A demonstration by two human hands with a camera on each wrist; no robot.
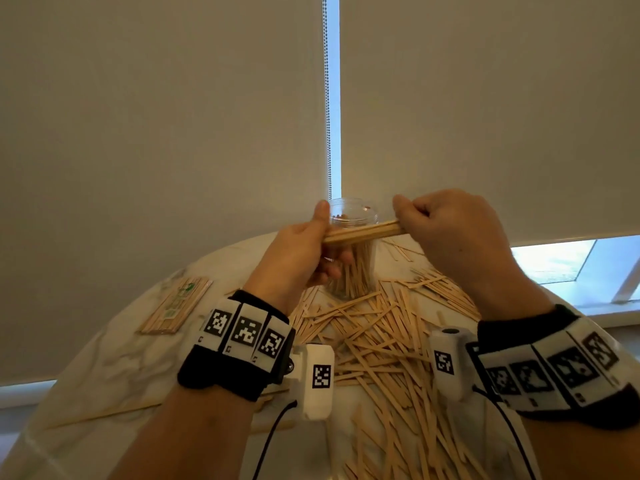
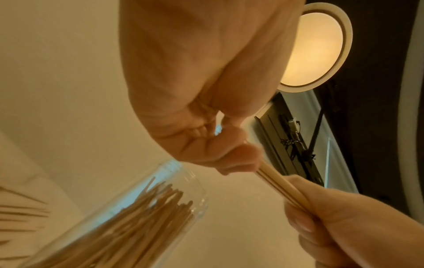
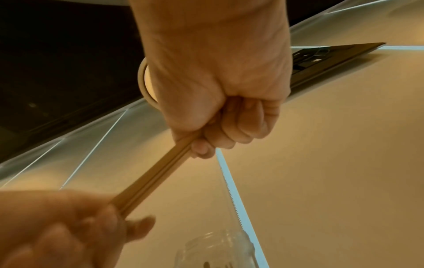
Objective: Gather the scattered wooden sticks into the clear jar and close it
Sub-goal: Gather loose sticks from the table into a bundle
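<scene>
A bundle of wooden sticks (image 1: 363,232) lies level in the air in front of the clear jar (image 1: 353,216). My left hand (image 1: 304,251) grips its left end and my right hand (image 1: 446,223) grips its right end. The jar stands upright and lidless at the table's far side, more than half full of sticks (image 1: 356,271). Several loose sticks (image 1: 381,341) are scattered over the table below my wrists. The left wrist view shows the bundle (image 2: 277,185) between both hands, above the jar's open mouth (image 2: 183,181). The right wrist view shows the same bundle (image 3: 156,174) and the jar's rim (image 3: 215,248). No lid is in view.
A wrapped pack of sticks (image 1: 176,304) lies at the left of the round white table (image 1: 104,358). Roller blinds with a bead chain (image 1: 327,98) hang right behind the jar. A window sill (image 1: 571,268) shows at the right.
</scene>
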